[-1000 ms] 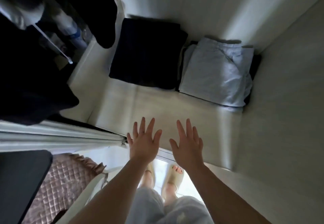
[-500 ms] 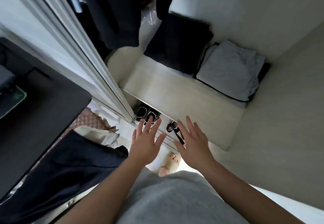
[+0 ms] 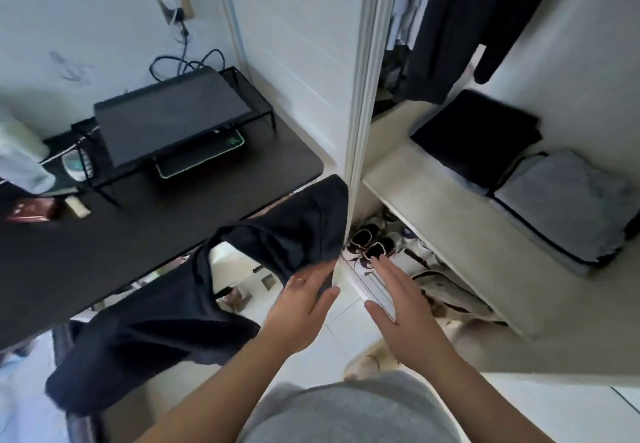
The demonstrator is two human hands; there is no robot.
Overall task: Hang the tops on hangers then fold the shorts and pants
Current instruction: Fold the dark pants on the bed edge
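Risks (judged):
- The dark garment (image 3: 194, 321) is strung from 12 to 8 o'clock of the left hand (image 3: 301, 307), just beside the wardrobe door (image 3: 360, 96) and in front of the desk (image 3: 138, 252).
- What it hangs from isn't seen, so a quick tug could leave it snagged.
- It could also be dragged over the desk edge, w/ small bits at the desk's 9 o'clock swept off.
- If only the hem is caught, it may be dropped.

Hands:
- Left hand: thumb & fingers are laid at the hem and the tips are covered by cloth. A closed grip can't be confirmed.
- Right hand (image 3: 398, 307), at 3 o'clock of the left: fingers are held straight & spread, and nothing is held.

Containers:
- Wardrobe (image 3: 588, 61): dark clothes (image 3: 450, 27) are hung at 12.
- The shelf (image 3: 433, 217) is loaded w/ a black folded stack (image 3: 474, 137) and, at its 4 o'clock & just beside it, a grey folded stack (image 3: 561, 207).
- Shoes (image 3: 370, 245) are kept under the shelf.
- Mesh riser (image 3: 252, 96) on the desk: a dark slab (image 3: 173, 120) is set on top and a lit device (image 3: 201, 162) is tucked beneath.
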